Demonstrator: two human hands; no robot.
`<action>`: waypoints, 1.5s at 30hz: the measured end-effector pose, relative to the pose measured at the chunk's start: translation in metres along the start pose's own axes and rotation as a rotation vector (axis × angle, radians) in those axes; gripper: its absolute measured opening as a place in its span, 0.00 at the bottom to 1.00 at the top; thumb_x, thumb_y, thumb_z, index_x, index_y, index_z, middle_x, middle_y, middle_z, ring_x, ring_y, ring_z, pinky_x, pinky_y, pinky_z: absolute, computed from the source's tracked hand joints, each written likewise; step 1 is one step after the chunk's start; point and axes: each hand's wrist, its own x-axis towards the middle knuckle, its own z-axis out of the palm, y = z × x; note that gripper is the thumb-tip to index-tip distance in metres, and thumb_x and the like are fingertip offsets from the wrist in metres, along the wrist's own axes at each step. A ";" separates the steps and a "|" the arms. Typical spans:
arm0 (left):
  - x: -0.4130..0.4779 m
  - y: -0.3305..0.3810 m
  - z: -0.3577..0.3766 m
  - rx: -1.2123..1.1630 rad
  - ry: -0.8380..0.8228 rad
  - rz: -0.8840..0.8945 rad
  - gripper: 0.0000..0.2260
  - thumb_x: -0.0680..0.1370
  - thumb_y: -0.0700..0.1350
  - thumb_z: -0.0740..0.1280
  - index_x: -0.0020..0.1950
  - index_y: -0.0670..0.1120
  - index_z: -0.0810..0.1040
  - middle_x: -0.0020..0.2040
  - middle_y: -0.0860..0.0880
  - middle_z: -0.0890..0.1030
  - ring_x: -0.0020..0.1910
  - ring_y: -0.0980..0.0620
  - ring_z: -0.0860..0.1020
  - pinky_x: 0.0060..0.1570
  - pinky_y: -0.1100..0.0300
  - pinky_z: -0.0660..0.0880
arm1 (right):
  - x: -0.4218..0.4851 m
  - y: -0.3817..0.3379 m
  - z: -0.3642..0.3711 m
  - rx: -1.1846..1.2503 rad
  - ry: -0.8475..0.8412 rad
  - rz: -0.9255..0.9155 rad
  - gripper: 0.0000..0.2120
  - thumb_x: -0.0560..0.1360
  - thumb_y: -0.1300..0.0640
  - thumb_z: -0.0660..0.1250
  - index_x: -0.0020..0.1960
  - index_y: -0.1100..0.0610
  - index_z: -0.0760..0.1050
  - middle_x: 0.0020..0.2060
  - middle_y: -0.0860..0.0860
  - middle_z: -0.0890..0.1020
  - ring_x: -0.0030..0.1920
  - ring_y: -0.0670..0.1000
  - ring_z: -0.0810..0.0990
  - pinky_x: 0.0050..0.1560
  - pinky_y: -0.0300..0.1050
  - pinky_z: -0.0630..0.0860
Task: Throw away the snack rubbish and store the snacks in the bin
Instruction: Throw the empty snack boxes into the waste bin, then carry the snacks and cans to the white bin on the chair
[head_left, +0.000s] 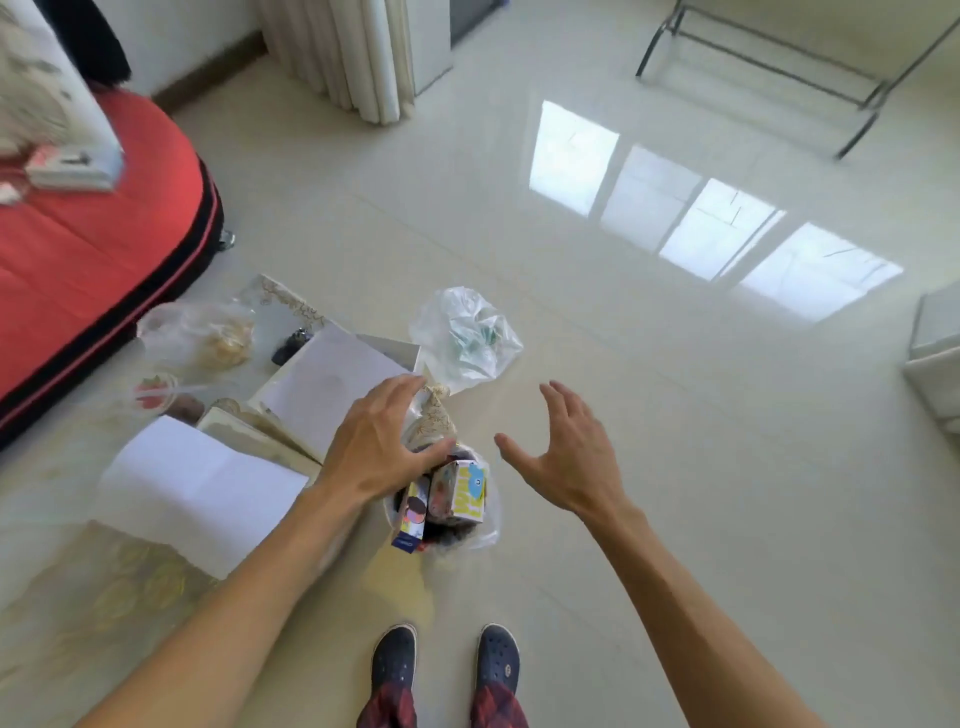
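Note:
A small waste bin (488, 535) lined with a clear bag stands on the floor in front of my feet. Two colourful snack boxes (462, 491) stick up out of it. My left hand (379, 447) hovers over the bin's far left rim with its fingers spread and curled, and I see nothing gripped in it. To the right of the bin my right hand (566, 452) is held open and empty, palm turned left. A crumpled clear plastic bag (465, 338) lies on the floor beyond the bin.
A low table (78, 613) at left carries white papers (202, 483), a bag of snacks (208, 332) and a cup (156, 395). A red sofa (88, 234) fills the far left. White furniture (935, 358) is at the right edge. Glossy tile floor spreads ahead.

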 end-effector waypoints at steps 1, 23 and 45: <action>0.001 0.019 -0.025 0.019 0.011 0.050 0.38 0.72 0.67 0.68 0.76 0.50 0.64 0.74 0.52 0.68 0.72 0.52 0.66 0.69 0.53 0.63 | -0.007 -0.009 -0.031 -0.027 0.030 -0.017 0.42 0.72 0.31 0.63 0.77 0.56 0.61 0.77 0.53 0.63 0.76 0.53 0.61 0.75 0.51 0.60; -0.023 0.351 -0.249 0.115 0.043 0.950 0.44 0.69 0.74 0.52 0.80 0.51 0.58 0.78 0.50 0.62 0.77 0.48 0.60 0.75 0.50 0.57 | -0.272 -0.040 -0.369 -0.250 0.612 0.427 0.47 0.72 0.26 0.58 0.80 0.54 0.52 0.79 0.51 0.58 0.78 0.53 0.57 0.75 0.53 0.58; -0.603 0.493 -0.145 -0.043 -0.625 2.082 0.42 0.71 0.74 0.53 0.80 0.55 0.55 0.80 0.50 0.59 0.77 0.46 0.61 0.75 0.42 0.58 | -0.901 -0.236 -0.149 -0.185 1.044 1.751 0.45 0.72 0.27 0.60 0.80 0.51 0.52 0.79 0.49 0.57 0.78 0.53 0.58 0.74 0.55 0.62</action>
